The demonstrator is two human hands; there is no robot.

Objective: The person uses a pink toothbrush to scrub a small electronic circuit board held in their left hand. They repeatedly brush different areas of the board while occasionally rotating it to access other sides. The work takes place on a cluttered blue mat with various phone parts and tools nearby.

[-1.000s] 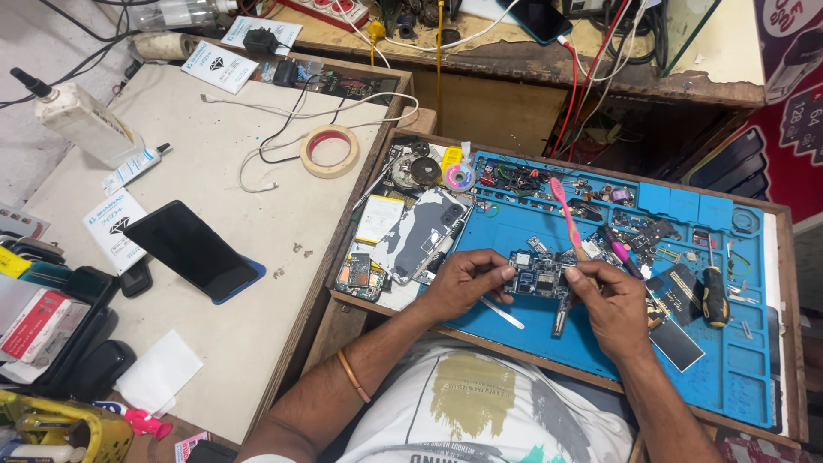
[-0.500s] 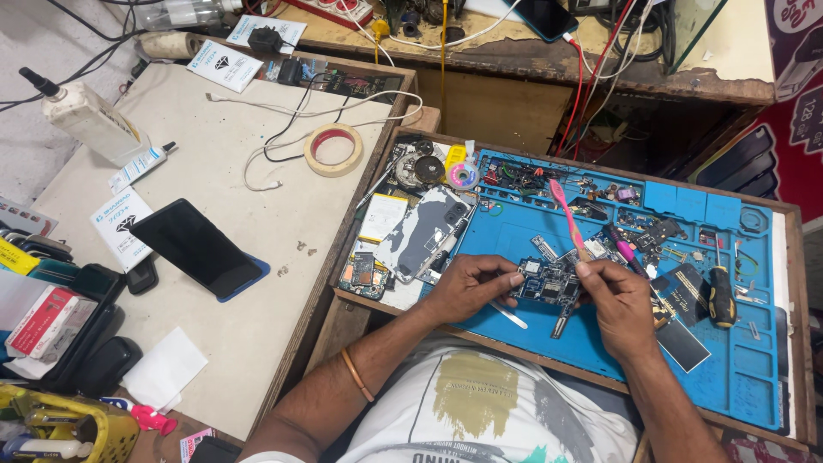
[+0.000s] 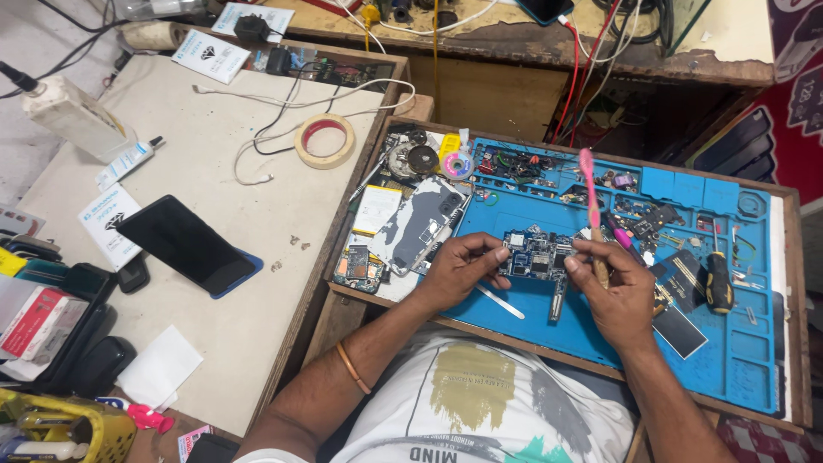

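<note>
blue silicone repair mat (image 3: 617, 330) fills a wooden tray; above its middle, left hand (image 3: 459, 270) pinches a phone circuit board (image 3: 536, 255) by its edge, while right hand (image 3: 613, 287) grips a pink brush (image 3: 591, 206) touching the board.

Light was bright and even, shadows soft. The mat (image 3: 600, 317) stayed sharp at centre; things toward nine o'clock bent with wide-lens stretch. Mild glare sat on the phone (image 3: 184, 244) screen.
</note>
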